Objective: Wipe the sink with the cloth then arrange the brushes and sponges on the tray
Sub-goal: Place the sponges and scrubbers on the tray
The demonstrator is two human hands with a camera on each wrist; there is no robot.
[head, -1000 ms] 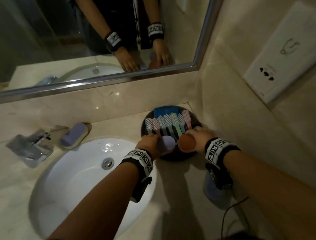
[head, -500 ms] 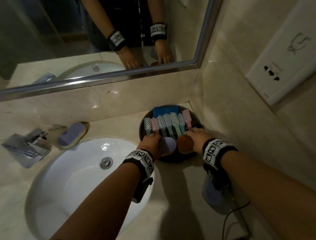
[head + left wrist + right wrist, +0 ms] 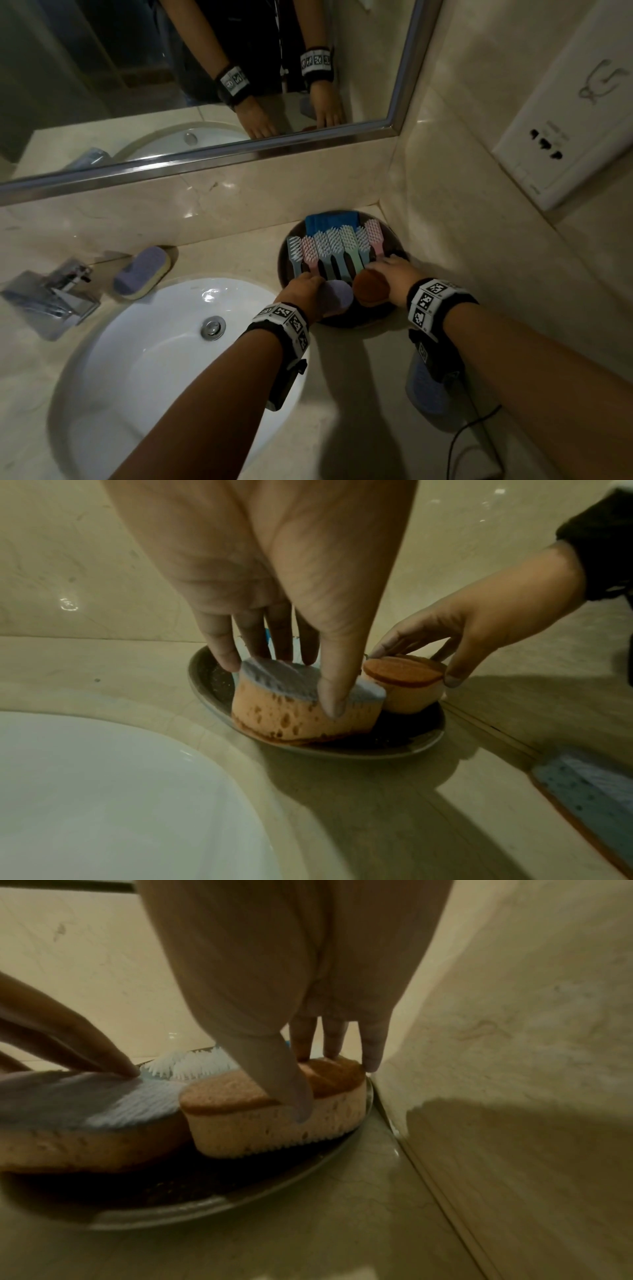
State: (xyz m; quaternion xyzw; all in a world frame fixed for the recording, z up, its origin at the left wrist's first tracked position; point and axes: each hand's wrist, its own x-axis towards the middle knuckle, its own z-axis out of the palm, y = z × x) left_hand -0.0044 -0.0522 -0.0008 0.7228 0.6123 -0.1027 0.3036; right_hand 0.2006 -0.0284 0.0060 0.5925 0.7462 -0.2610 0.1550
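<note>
A dark round tray (image 3: 383,317) sits in the counter's back right corner. On it lie several pastel brushes (image 3: 334,246) side by side and a folded blue cloth (image 3: 330,221) behind them. My left hand (image 3: 301,291) grips a purple-topped sponge (image 3: 301,704) between thumb and fingers at the tray's front left. My right hand (image 3: 394,277) grips an orange-topped sponge (image 3: 274,1112) just right of it. Both sponges rest on the tray (image 3: 212,1204), touching each other.
The white sink (image 3: 164,349) lies to the left, with a chrome tap (image 3: 51,298) and a purple-topped sponge (image 3: 142,272) behind it. Another blue-grey sponge (image 3: 428,394) lies on the counter under my right wrist. The side wall (image 3: 514,1042) is close on the right.
Both hands stay on their sponges at the tray's front; they have barely shifted. The camera has moved slightly.
</note>
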